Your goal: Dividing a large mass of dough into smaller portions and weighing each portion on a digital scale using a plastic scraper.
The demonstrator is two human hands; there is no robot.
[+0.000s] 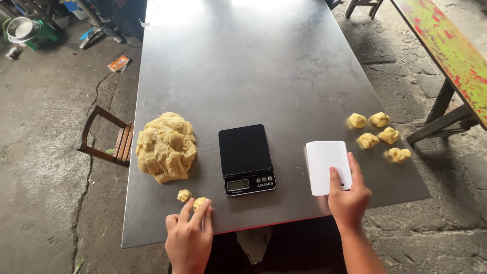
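Observation:
A big lump of yellow dough (166,146) lies on the left of the steel table (243,71). My left hand (189,234) rests at the near edge with its fingertips pinching a small dough piece (199,203); another small piece (183,195) lies just left of it. A black kitchen scale (246,159) with nothing on its platform sits in the middle. My right hand (348,199) holds a white plastic scraper (327,166) flat on the table, to the right of the scale. Several portioned dough balls (378,133) are grouped at the table's right edge.
A small wooden stool (109,138) stands on the concrete floor left of the table. A painted green and red bench (451,56) runs along the right. Buckets and clutter (30,30) sit at the far left.

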